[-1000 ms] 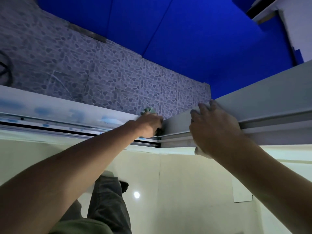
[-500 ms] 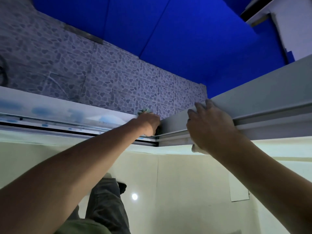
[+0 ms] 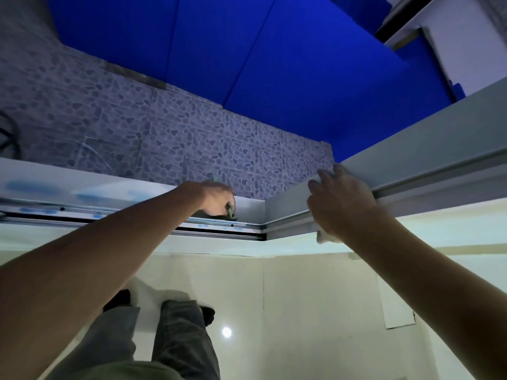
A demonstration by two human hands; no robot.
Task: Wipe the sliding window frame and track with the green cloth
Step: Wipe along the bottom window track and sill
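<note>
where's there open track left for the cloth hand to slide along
Free: the track running left from the left hand to the picture edge. Crowded: the corner, where the green cloth meets the frame the right hand grips.

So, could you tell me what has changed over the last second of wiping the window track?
The left hand, gripping the green cloth, slid left along the track, away from the frame corner it was pressed into. The right hand stayed braced on the angled frame piece, with the pale cloth under its palm.
</note>
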